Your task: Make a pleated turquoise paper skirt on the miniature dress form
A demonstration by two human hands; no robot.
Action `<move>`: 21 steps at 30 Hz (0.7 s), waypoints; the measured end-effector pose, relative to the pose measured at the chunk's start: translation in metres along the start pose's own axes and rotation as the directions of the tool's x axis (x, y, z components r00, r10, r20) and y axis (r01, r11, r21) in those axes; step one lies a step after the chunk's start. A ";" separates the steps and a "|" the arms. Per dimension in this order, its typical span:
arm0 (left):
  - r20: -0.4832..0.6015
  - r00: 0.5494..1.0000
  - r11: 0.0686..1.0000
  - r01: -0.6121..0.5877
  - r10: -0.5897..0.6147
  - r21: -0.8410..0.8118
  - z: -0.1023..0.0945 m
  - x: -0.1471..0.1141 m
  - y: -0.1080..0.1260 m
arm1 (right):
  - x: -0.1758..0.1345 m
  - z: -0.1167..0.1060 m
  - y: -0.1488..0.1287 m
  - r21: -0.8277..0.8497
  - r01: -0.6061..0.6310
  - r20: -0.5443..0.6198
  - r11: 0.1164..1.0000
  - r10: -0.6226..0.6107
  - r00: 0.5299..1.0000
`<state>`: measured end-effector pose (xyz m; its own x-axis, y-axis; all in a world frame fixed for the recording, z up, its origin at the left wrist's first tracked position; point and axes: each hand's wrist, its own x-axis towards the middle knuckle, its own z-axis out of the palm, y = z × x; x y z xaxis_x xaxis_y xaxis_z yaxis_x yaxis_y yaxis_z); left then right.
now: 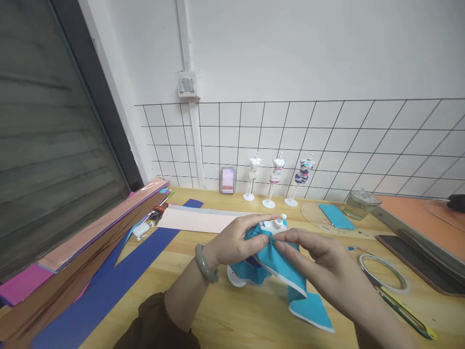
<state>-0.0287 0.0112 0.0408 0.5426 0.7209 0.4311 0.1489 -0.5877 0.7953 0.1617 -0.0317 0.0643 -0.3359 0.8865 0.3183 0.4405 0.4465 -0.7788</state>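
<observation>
A small white dress-form mannequin is tilted in front of me, its neck knob showing at the top. Around its body is wrapped a gathered blue strip with a white edge, perhaps paper or cloth; the loose end trails onto the table at lower right. My left hand is closed round the mannequin's side, its thumb pressing the blue folds near the chest. With thumb and fingertips together, my right hand pinches the strip at that same spot. Part of the mannequin's round base shows below; its pole is hidden.
Three mannequins on stands line the back beside a phone. Coloured sheets and an earbud case lie left. At right are a lidded glass jar, a tape roll, a yellow-green cutter and a dark tablet-like slab.
</observation>
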 end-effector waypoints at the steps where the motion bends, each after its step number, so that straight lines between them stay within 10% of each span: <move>1: 0.006 1.000 1.000 -0.006 0.006 -0.004 0.000 0.000 0.000 | 0.000 0.000 0.000 0.008 -0.004 0.004 1.000 0.004 1.000; 21: 0.012 1.000 1.000 0.016 -0.016 0.026 0.001 0.000 0.002 | 0.002 -0.001 -0.003 0.126 -0.087 0.004 0.988 0.088 0.996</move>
<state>-0.0280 0.0099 0.0416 0.5499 0.7260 0.4129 0.1790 -0.5854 0.7907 0.1608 -0.0310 0.0678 -0.2996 0.9216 0.2466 0.3600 0.3486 -0.8654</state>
